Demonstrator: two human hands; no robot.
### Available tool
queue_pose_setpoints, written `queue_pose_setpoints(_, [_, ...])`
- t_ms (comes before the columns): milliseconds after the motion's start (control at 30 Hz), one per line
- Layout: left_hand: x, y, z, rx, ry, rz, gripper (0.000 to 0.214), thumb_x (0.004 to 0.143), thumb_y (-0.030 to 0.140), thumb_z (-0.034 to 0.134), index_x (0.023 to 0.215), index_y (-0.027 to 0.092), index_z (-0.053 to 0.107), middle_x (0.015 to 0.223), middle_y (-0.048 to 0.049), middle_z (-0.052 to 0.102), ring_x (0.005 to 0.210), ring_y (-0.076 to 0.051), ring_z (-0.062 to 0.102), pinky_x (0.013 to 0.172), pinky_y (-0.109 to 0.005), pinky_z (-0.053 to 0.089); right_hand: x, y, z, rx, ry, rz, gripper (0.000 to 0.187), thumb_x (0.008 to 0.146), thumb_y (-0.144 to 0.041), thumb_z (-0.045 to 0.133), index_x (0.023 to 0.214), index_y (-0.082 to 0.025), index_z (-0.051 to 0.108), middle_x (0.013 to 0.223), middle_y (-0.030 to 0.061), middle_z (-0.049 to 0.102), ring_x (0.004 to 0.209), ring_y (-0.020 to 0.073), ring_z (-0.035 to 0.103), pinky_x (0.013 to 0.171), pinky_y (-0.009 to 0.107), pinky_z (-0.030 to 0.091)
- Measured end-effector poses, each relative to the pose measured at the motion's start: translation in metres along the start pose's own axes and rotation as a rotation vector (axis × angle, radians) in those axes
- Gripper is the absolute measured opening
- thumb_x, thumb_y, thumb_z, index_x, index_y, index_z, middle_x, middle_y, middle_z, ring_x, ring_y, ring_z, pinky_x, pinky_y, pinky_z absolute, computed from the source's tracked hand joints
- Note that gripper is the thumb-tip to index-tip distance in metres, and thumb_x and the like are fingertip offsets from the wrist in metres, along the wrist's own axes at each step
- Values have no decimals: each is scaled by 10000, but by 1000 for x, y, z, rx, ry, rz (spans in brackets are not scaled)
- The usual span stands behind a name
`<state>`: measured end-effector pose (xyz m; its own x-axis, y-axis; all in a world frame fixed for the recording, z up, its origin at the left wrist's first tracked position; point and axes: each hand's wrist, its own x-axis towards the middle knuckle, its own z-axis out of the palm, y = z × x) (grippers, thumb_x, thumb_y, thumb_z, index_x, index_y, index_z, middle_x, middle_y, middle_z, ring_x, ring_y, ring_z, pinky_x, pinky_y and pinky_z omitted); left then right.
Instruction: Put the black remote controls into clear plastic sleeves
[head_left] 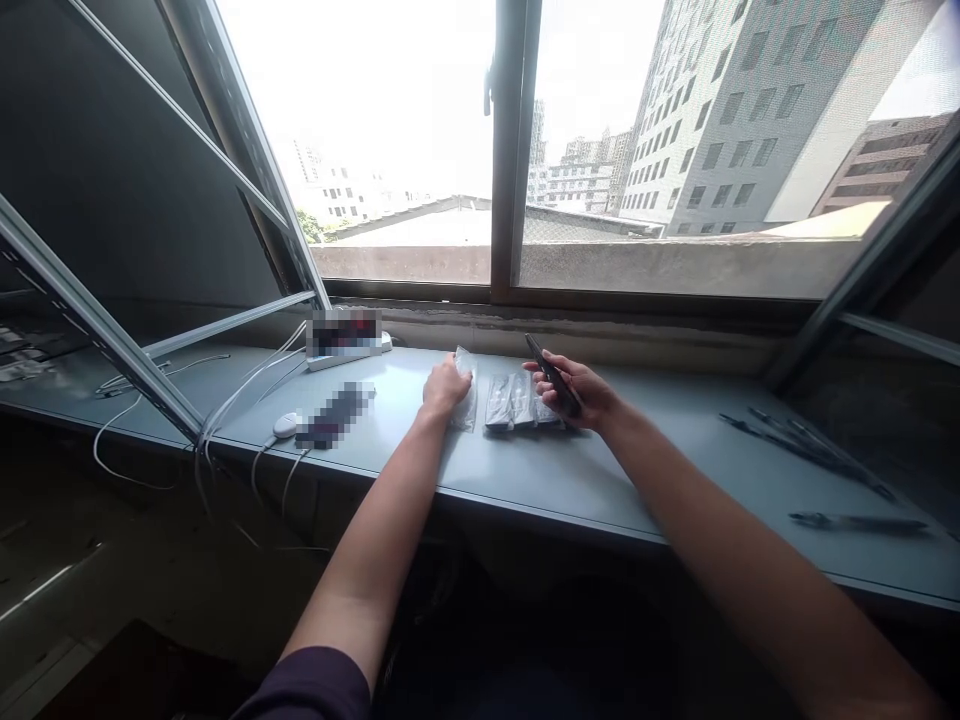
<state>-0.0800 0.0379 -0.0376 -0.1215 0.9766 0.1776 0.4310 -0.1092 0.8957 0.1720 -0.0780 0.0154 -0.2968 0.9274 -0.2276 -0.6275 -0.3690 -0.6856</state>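
My left hand [447, 384] has its fingers closed on a clear plastic bag [466, 405] lying on the grey-white worktop. In my right hand [589, 392] is a slim, long black object [553, 376], tilted with its far end up and to the left. Its exact kind cannot be made out. Between the hands, just below the black object, lies a row of clear-wrapped packets [516, 402] side by side. Something dark shows under their front edge. The right hand partly covers the packets' right end.
To the left, a white power strip [349, 352], a white round charger [286, 425] and loose white cables [225, 405] lie near a metal frame [169, 395]. Dark slender pieces [814, 450] and a dark pen-like piece [859, 522] lie at the right. A window rises behind the worktop [600, 495].
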Motion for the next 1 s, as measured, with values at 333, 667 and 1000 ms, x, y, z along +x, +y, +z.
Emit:
queue_pose_setpoints(333, [-3,2,-4,-159,33,-53,634,802,93,801,1400,271,692,1152,-157,806,1494,-371,587,1270,-449,366,-1,-1,-3,-35,-37,-65,351,1153,-430,425,1310,-201,639,983,115,749,619,159,635,360,192,469])
queue_pose_setpoints(667, [-3,2,-19,147,138,64,412,952,201,676,1360,231,718,1351,-239,721,1486,-430,529,1274,-525,317,0,-2,-3,33,35,-139,216,1101,-366,607,1183,-188,698,842,52,664,675,170,630,513,242,596])
queue_pose_setpoints(1000, [-1,-2,-9,488,-16,255,352,954,446,721,1232,240,789,1449,-225,629,1416,-484,474,1211,-603,344,10,9,-10,-196,-15,-366,323,844,-18,792,1056,-255,737,1079,24,810,1013,197,784,940,359,672])
